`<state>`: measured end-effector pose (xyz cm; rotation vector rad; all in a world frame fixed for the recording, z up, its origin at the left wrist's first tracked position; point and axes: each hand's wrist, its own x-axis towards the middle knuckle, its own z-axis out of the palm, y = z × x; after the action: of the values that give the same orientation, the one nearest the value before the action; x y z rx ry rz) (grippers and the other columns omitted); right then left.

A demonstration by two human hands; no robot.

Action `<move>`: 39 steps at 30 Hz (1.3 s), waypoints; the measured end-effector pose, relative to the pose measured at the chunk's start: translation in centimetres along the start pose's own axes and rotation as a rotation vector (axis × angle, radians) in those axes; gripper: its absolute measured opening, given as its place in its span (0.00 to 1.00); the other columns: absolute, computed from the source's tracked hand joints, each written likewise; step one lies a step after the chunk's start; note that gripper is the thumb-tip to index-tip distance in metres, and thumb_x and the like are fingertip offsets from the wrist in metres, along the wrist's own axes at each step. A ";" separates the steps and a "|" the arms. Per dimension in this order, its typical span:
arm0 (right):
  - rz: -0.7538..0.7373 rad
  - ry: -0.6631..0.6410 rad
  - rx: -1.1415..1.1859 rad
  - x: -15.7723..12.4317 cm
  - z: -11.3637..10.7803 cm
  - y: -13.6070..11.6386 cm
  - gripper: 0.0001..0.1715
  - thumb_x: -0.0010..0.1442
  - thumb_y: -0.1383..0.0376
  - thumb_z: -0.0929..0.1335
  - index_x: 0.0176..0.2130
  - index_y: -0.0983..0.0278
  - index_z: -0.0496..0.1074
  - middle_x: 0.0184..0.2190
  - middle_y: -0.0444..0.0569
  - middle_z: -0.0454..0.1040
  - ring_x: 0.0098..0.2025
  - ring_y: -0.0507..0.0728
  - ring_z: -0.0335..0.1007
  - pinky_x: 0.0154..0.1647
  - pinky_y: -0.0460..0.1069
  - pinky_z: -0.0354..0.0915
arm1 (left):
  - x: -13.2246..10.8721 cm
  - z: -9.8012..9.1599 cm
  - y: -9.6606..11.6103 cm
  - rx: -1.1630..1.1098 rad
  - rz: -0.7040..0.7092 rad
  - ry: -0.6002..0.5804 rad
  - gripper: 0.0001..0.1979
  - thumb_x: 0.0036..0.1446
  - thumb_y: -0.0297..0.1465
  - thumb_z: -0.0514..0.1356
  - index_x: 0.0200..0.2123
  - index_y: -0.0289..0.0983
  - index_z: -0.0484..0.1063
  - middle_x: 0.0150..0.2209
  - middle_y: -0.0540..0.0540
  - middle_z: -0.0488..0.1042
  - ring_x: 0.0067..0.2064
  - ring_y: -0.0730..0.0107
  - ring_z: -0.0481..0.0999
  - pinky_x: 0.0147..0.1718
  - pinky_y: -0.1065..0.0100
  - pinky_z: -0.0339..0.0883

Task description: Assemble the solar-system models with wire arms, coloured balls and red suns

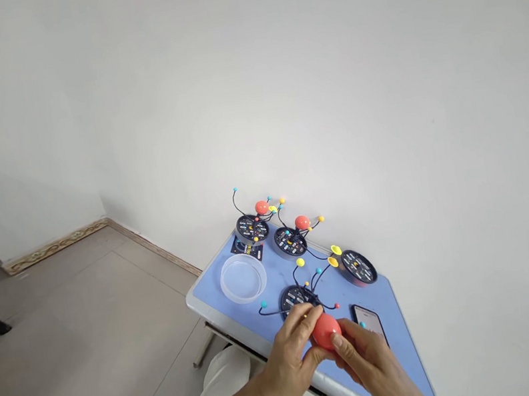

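Observation:
Near the table's front edge, a shiny red ball (326,331) is gripped between both hands. Fingers of my left hand (293,355) curl along its left side and top. My right hand (364,350) has its thumb pressed on the ball's lower right, with its other fingers partly hidden behind. Just beyond them stands a solar system model (295,296) with a round black base and bent black arms. Yellow, blue and red small balls tip those arms. My left fingers overlap the front of this base, and I cannot tell whether they touch it.
Two similar models with red balls, a left one (252,227) and a right one (291,241), stand at the back. Another round black base (358,267) sits at the right. A clear round lid (243,278), a dark card (247,248) and a phone (369,322) lie on the blue table (272,278).

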<state>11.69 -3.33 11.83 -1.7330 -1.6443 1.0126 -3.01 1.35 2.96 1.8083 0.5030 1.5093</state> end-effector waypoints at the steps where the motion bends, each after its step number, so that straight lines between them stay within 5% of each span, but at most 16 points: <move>1: -0.014 0.006 -0.008 0.0 0.0 0.0 0.29 0.62 0.40 0.61 0.31 0.62 0.66 0.20 0.38 0.58 0.21 0.49 0.48 0.21 0.46 0.46 | 0.1 0.0 0.0 -0.013 -0.012 0.002 0.28 0.65 0.33 0.60 0.66 0.50 0.58 0.56 0.41 0.69 0.55 0.59 0.72 0.55 0.58 0.69; 14: -0.406 -0.025 -0.341 -0.4 -1.4 -1.5 0.18 0.69 0.53 0.60 0.38 0.60 0.70 0.33 0.49 0.74 0.30 0.56 0.68 0.31 0.48 0.65 | 0.6 -0.5 0.0 -0.123 -0.151 -0.135 0.24 0.61 0.40 0.63 0.59 0.40 0.69 0.46 0.41 0.73 0.46 0.60 0.74 0.48 0.62 0.70; 20: -0.432 -0.042 -0.382 -0.6 -1.6 -0.3 0.22 0.71 0.56 0.60 0.60 0.60 0.64 0.39 0.52 0.75 0.36 0.57 0.74 0.36 0.49 0.71 | 0.9 -0.7 0.2 -0.221 -0.260 -0.196 0.22 0.59 0.35 0.65 0.57 0.42 0.72 0.45 0.43 0.72 0.44 0.61 0.71 0.45 0.63 0.70; 24: -0.535 -0.008 -0.402 -0.3 -1.1 1.8 0.25 0.71 0.55 0.59 0.63 0.58 0.59 0.45 0.55 0.75 0.41 0.59 0.76 0.40 0.49 0.72 | 0.6 -0.9 0.6 -0.277 -0.345 -0.194 0.20 0.57 0.30 0.65 0.54 0.43 0.75 0.45 0.44 0.72 0.46 0.61 0.71 0.49 0.63 0.68; 31: -0.680 0.104 -0.554 -0.1 -0.3 5.1 0.29 0.71 0.54 0.56 0.67 0.59 0.52 0.41 0.55 0.77 0.38 0.59 0.78 0.36 0.48 0.74 | 0.7 -0.4 1.3 -0.708 -0.545 -0.219 0.15 0.51 0.35 0.68 0.43 0.38 0.80 0.40 0.48 0.64 0.33 0.71 0.69 0.27 0.71 0.71; 39: -0.658 0.106 -0.592 -0.1 -0.9 3.4 0.28 0.71 0.54 0.58 0.66 0.57 0.54 0.41 0.55 0.77 0.36 0.59 0.77 0.31 0.49 0.74 | 2.7 -1.2 1.9 -0.770 -0.592 -0.298 0.17 0.46 0.41 0.72 0.29 0.33 0.74 0.35 0.51 0.64 0.28 0.77 0.68 0.25 0.71 0.66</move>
<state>14.40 -3.74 9.65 -1.3420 -2.3602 0.1269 -3.84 2.28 6.24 1.1048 0.2223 0.8285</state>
